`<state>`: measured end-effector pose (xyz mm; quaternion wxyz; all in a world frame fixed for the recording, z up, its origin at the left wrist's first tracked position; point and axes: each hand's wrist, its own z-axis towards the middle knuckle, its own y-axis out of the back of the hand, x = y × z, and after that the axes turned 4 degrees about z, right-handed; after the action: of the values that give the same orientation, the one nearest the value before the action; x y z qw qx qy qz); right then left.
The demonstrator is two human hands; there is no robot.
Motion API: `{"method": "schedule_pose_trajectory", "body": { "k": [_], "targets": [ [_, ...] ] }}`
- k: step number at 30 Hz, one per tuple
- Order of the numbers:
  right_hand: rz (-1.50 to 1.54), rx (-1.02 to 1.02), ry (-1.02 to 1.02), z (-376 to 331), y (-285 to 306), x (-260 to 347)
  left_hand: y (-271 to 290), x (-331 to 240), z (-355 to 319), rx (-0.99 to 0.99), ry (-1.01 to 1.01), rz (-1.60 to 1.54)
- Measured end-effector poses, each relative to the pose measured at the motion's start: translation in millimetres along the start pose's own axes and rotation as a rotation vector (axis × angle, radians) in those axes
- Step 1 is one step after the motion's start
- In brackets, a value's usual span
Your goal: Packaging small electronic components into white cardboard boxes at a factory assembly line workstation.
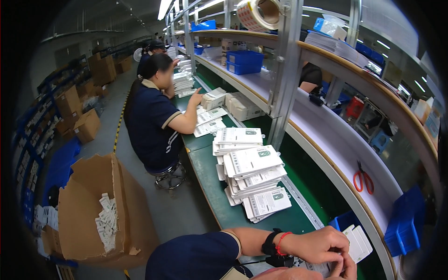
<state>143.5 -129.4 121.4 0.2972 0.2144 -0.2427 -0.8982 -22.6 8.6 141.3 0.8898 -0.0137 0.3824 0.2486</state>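
Head view: at 5 o'clock the person's left hand (322, 245), with a black wristband and a red cord at the wrist, curls its fingers over a small white card pack (322, 267) at the bottom edge. The right hand (346, 269) meets it just beside, at 5 o'clock, thumb and fingers pinching the same pack; much of this hand is cut off by the picture's rim. Touching the hands at 4 o'clock, a blue bin (343, 219) holds upright white cards (359, 242). On the green bench (210, 177), toward the centre, lies a loose stack of white printed packages (254, 179). Red-handled scissors (363, 179) rest on the pale shelf (326, 135) at 3 o'clock. At 10 o'clock a seated co-worker (151, 121) in a dark shirt reaches to packages further along. An open cardboard box (93, 210) stands on the floor at 8 o'clock.
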Motion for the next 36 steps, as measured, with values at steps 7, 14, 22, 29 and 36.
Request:
{"method": "schedule_pose_trajectory", "body": {
  "k": [7,14,22,29,36],
  "targets": [
    [0.126,-0.103,-1.032,40.2,-18.9,36.6,12.8,10.1,0.9,-0.047,0.078,0.035],
    [0.020,-0.036,-0.941,38.2,-10.4,24.9,8.7,28.7,3.8,0.045,0.000,0.217],
    [-0.031,-0.079,-0.975,40.3,-14.4,23.5,8.9,34.6,4.0,0.028,-0.035,0.313],
    [-0.048,-0.007,-1.066,29.1,-14.4,27.4,9.7,31.4,5.7,0.099,-0.045,0.380],
    [-0.102,-0.194,-1.020,26.9,-31.9,19.6,4.5,37.6,3.2,0.035,-0.020,0.387]
  ]
}}
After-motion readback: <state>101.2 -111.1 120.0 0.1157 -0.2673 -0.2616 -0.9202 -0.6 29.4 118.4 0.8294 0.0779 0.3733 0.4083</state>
